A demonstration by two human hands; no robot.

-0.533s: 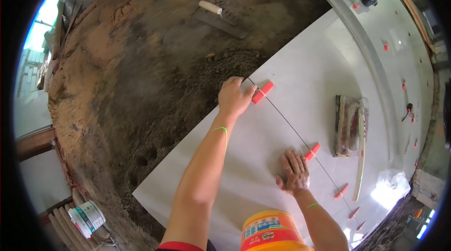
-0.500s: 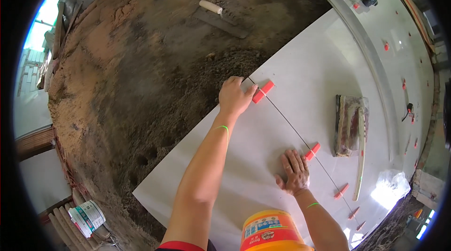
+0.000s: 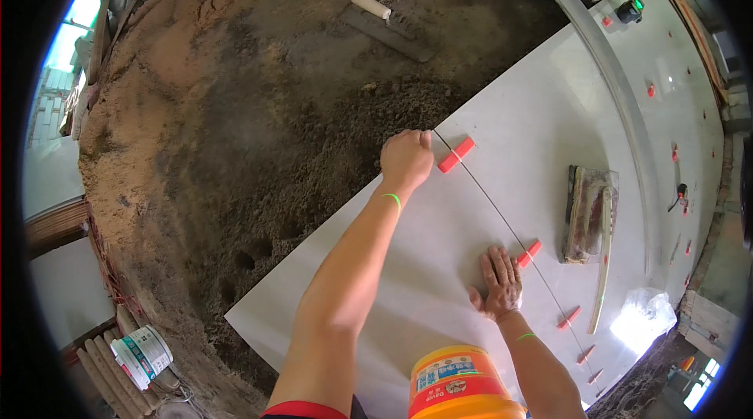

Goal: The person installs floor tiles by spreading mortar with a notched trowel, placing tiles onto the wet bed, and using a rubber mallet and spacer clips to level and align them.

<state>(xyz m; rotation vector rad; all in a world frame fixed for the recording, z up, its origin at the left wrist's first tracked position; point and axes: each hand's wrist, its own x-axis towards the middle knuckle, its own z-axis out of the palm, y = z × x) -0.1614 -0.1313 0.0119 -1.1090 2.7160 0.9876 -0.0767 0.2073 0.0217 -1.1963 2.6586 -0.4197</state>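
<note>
My left hand [image 3: 406, 158] is closed over the upper edge of a large pale tile [image 3: 274, 309], beside a seam with a red wedge spacer [image 3: 456, 154] on it. Lower right, my right hand [image 3: 496, 286] lies flat on the same tile with fingers spread, next to a second red wedge [image 3: 529, 253]. More wedges sit along that seam. On the neighbouring tile is a worn rectangular pad tool [image 3: 584, 211] with a long pale strip [image 3: 604, 278] over it. A yellow-orange bucket [image 3: 463, 391] is at the lower edge between my arms.
Rough mortar [image 3: 196, 144] fills the upper left, with a trowel with a white handle [image 3: 371, 5] on it. A long metal bar [image 3: 627, 105] crosses the tiles. A small black device [image 3: 627, 11], crumpled plastic [image 3: 645, 317] and a white pail [image 3: 143, 356] lie around.
My left hand has shifted slightly up and right in the view, its thumb drawn in from beside the wedge and fingers more curled. My right hand stays flat; the view has shifted slightly.
</note>
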